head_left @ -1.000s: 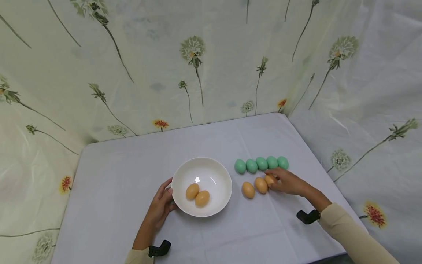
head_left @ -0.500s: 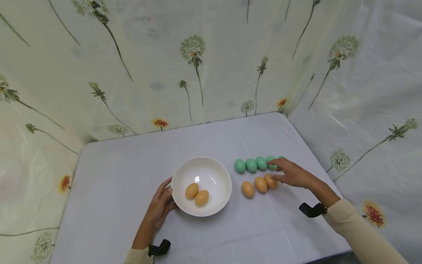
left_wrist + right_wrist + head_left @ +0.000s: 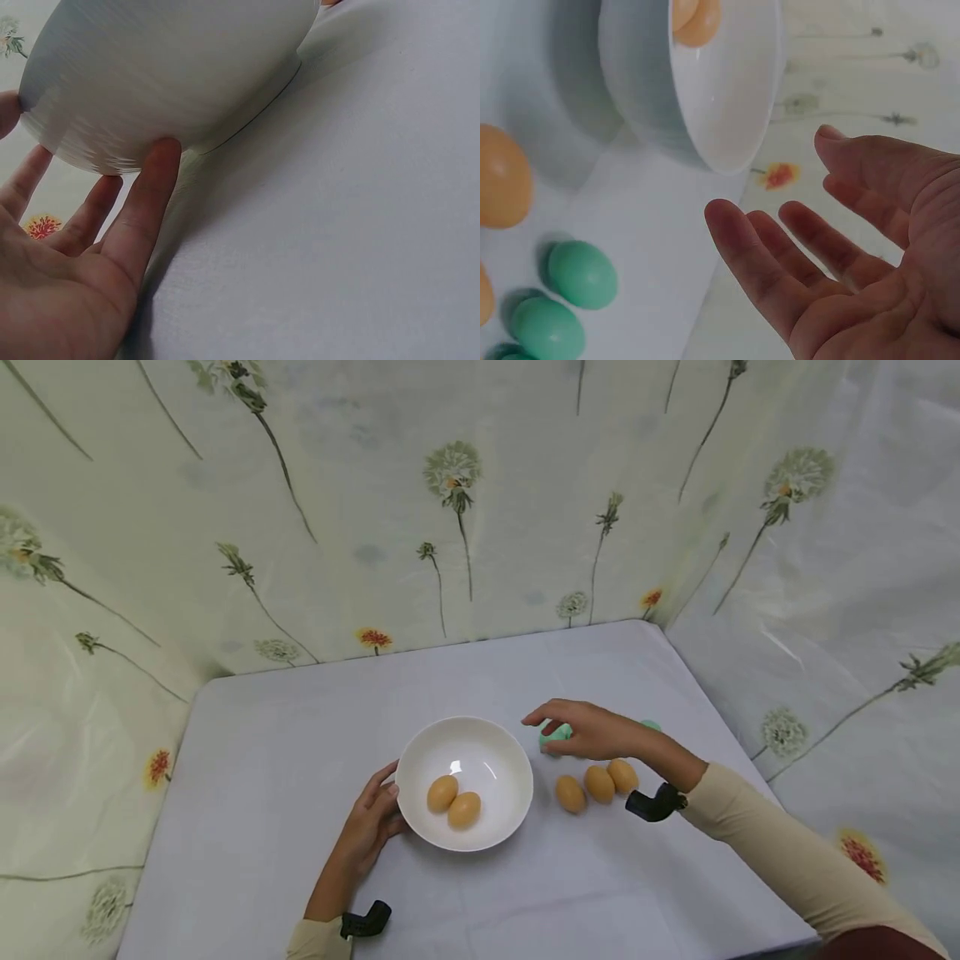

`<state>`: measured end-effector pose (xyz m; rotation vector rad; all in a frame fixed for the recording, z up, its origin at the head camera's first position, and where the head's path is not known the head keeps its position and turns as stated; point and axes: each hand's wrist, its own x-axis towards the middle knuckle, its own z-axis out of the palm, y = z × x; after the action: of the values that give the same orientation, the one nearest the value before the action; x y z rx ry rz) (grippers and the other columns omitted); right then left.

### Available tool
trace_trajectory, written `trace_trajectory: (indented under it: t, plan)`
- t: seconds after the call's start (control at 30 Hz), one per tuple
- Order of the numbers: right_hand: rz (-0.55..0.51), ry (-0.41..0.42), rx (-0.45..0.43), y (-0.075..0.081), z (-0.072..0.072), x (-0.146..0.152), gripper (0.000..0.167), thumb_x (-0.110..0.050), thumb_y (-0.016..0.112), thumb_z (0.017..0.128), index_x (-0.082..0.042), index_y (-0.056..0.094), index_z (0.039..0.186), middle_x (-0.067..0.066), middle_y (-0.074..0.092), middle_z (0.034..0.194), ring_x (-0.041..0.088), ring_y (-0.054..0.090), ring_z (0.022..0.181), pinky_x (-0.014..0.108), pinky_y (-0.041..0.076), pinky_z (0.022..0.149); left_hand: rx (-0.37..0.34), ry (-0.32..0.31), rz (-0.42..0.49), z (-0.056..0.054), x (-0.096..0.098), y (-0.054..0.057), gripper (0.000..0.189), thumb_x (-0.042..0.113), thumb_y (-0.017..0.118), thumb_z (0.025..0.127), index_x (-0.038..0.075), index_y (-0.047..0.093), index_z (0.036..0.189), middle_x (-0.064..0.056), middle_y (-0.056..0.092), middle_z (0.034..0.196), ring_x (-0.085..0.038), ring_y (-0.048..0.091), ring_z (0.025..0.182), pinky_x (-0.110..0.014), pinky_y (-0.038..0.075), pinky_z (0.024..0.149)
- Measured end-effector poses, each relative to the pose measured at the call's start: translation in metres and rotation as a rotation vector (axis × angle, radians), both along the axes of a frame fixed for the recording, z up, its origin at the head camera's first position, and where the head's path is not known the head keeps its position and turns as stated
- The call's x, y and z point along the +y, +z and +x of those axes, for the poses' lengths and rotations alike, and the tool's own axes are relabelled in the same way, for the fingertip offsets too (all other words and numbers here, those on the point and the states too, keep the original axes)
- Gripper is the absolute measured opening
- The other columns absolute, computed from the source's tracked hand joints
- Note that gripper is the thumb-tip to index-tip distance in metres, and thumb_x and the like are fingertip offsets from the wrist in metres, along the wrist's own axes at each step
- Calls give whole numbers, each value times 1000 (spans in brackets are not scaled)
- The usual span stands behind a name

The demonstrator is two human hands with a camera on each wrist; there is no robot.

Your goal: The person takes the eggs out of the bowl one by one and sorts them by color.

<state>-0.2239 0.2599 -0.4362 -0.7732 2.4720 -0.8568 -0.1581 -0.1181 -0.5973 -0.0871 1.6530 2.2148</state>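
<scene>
A white bowl [image 3: 491,760] stands on the table with two orange-brown eggs [image 3: 464,810] inside. My left hand [image 3: 367,827] rests against the bowl's left side; in the left wrist view its spread fingertips [image 3: 163,154] touch the outer wall. My right hand [image 3: 588,732] hovers over the row of green eggs, fingers apart and holding nothing. It hides most of that row in the head view; one green egg [image 3: 551,743] shows under its fingers. Nearer to me, right of the bowl, lie three orange-brown eggs [image 3: 599,784]. The right wrist view shows green eggs [image 3: 583,274] below the bowl.
A white cloth covers the table [image 3: 300,743]. A flower-printed curtain [image 3: 510,527] stands behind it and along both sides. Each wrist wears a black camera mount [image 3: 366,919].
My right hand has left the rightmost orange-brown egg, lifted, and moved left above the green eggs. That egg stays on the table. My left hand keeps its place against the bowl.
</scene>
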Motion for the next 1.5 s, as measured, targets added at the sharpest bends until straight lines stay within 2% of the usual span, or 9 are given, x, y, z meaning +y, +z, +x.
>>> trace_trajectory:
  t: [0.17,0.33,0.5,0.67,0.87,1.03,1.13,1.33,1.5]
  plan:
    - [20,123,12,2,-12,-39,43,-16,70,94,-13,59,136,9,60,135,30,63,119,36,57,88,-3,-12,0,-2,-1,1,51,35,58,101,30,41,149,-14,45,149,-22,64,117,-43,58,85]
    - [26,232,9,-5,-20,-74,40,-14,68,95,-10,61,134,9,61,132,30,63,119,44,55,94,-3,-8,-6,-3,-3,2,51,35,59,100,31,42,149,-12,47,147,-22,64,115,-44,58,86]
    - [39,343,26,-13,-24,-104,36,-10,67,95,-8,64,131,7,63,129,28,64,115,46,53,96,-14,1,2,-2,-2,0,52,34,58,101,30,42,149,-13,46,148,-22,64,117,-46,58,88]
    - [57,441,58,-15,-25,-127,32,-5,66,95,-9,67,126,8,65,125,28,63,113,37,52,96,-13,4,-17,0,-2,0,52,35,58,100,31,41,150,-12,46,149,-24,62,120,-47,57,90]
    - [111,560,189,-22,-26,-151,29,-1,67,93,-11,72,120,2,69,118,17,62,114,26,48,98,-5,9,-13,-1,-2,2,51,33,57,101,30,41,150,-11,48,145,-23,62,118,-45,57,89]
    - [170,613,171,-33,-20,-162,28,1,66,92,-11,74,117,1,70,115,17,63,111,21,48,98,0,1,1,4,1,0,52,32,55,102,26,39,151,-8,50,141,-22,63,117,-44,57,87]
    - [218,622,161,-43,-17,-165,26,0,68,92,-13,76,113,1,71,111,13,62,104,18,48,93,-9,-5,2,6,2,-5,52,33,54,103,25,38,152,-8,50,142,-22,63,118,-45,57,89]
    - [278,677,241,-60,-16,-166,28,2,69,88,-16,77,108,-1,69,100,7,56,88,13,45,81,12,-1,-11,5,2,-9,53,35,55,102,27,39,152,-10,48,146,-22,63,119,-45,57,89]
    - [289,690,288,-62,-18,-167,27,-1,71,88,-18,76,108,-2,68,99,7,55,87,13,43,78,29,0,-12,3,2,-6,55,36,56,102,26,38,153,-9,49,146,-21,64,118,-43,58,87]
